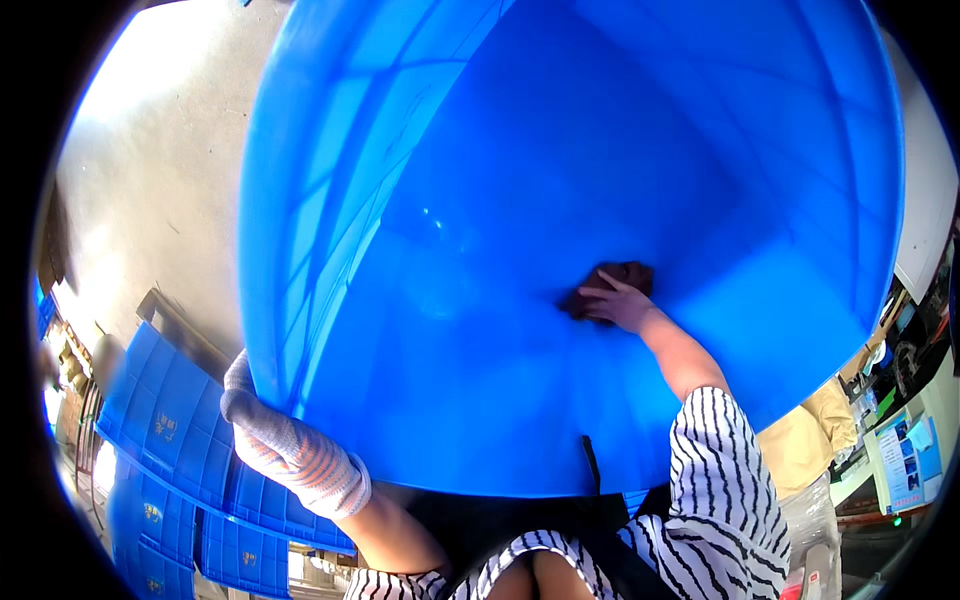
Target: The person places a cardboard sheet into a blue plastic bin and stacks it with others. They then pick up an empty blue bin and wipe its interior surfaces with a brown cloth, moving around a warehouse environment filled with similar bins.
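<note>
A large blue plastic bin [470, 400] lies open toward me and fills most of the head view. Inside it, my bare right hand [618, 303] presses a dark brown cloth [632, 272] against the bin's smooth inner surface, fingers bent over the cloth. My left hand [295, 450] wears a grey knit glove with orange stripes. It holds the bin by its left rim, with part of the fingers hidden at the outer side.
Several blue plastic crates or bins [185, 430] stand at the lower left, on a pale concrete floor [170, 190]. To the right are a tan paper or cloth bundle [810, 445], a board with a blue sheet [908, 462] and assorted clutter.
</note>
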Motion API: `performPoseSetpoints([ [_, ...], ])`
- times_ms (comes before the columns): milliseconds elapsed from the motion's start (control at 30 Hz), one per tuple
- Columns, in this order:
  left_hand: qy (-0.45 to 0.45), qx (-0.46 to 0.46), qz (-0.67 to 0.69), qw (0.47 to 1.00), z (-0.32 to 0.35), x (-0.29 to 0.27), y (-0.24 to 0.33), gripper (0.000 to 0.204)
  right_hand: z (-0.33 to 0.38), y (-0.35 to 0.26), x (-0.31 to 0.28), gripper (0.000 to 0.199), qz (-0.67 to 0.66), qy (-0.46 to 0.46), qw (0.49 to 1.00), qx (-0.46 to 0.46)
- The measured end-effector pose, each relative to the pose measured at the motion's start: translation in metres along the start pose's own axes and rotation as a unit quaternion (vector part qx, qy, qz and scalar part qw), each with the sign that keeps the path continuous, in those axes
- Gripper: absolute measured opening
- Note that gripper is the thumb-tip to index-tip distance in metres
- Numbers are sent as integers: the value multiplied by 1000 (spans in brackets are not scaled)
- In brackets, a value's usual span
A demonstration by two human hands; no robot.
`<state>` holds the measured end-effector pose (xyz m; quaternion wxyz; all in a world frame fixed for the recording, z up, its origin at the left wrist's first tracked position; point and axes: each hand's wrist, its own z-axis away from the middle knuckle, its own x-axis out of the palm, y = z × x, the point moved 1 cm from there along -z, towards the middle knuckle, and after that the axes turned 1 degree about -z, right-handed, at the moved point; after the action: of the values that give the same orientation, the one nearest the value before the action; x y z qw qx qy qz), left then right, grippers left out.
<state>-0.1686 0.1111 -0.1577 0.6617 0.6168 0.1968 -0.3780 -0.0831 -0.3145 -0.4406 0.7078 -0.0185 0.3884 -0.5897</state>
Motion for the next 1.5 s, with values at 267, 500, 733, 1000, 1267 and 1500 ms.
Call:
performPoseSetpoints([
  [267, -53, -8, 34, 998, 2, -3, 10, 55, -103, 148, -227, 62, -170, 468, 775, 389],
  [500, -13, -32, -28, 999, 3, -4, 3, 63, -82, 284, -251, 56, -159, 585, 552, 573],
  [733, 29, -24, -93, 995, 1, -12, -3, 65, 6, 238, -105, 59, -123, 447, 656, 596],
  [1000, 23, -44, -16, 999, 6, 7, 12, 64, 80, 137, 80, 62, -210, 285, 433, 829],
  [1267, 32, 27, -79, 996, 1, -2, 3, 56, 97, 159, 43, 65, -192, 257, 601, 732],
  [1500, 77, -28, -85, 993, -12, -14, -22, 58, 113, 160, 128, 51, -209, 154, 610, 749],
])
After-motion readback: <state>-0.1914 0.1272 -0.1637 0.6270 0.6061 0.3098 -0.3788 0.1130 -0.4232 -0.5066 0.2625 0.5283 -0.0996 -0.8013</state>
